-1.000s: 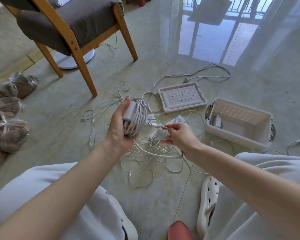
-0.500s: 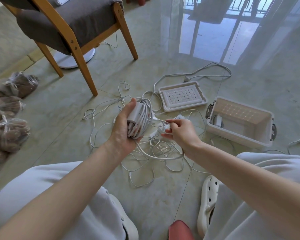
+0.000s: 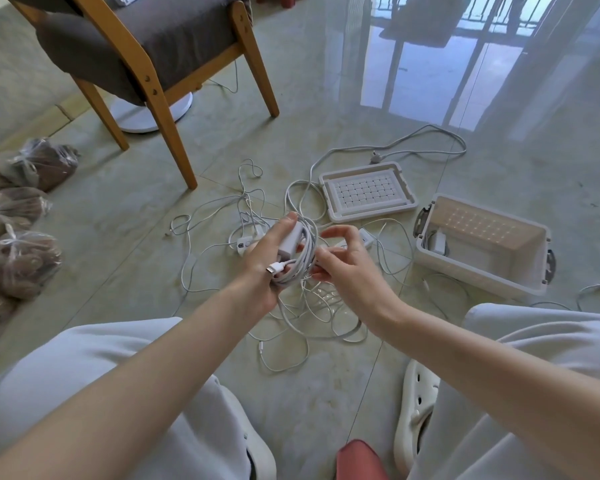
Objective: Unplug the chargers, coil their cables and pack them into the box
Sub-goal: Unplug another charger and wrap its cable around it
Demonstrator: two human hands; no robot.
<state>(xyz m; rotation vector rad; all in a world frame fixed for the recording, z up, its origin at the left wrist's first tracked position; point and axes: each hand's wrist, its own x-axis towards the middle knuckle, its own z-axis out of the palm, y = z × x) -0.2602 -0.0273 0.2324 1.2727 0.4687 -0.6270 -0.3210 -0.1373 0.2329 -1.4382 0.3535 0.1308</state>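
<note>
The floor [image 3: 326, 98] under me is glossy pale tile, and a wooden chair [image 3: 160, 64] with a grey cushion stands at the upper left. To my right sits the white box [image 3: 520, 285], open on top, with 1 charger already lying in its left end. Its lid [image 3: 368, 194] lies flat on the floor just beside the box, to the left of it. Between my knees a tangle of loose white cables [image 3: 309, 313] spreads over the tile, with at least 2 more adapters half buried in it behind my hands.

My left hand [image 3: 264, 268] is closed around a white charger [image 3: 289, 242], its cable wound in a bundle [image 3: 300, 265] about the brick (the free plug end sticks out across my palm). My right hand [image 3: 347, 268] is beside it, the lower fingertips touching the bundle at its right edge, the upper fingers spread and curled in the air; I cannot tell whether it pinches a strand. The bundle is held above the cable tangle, well left of the box.
</note>
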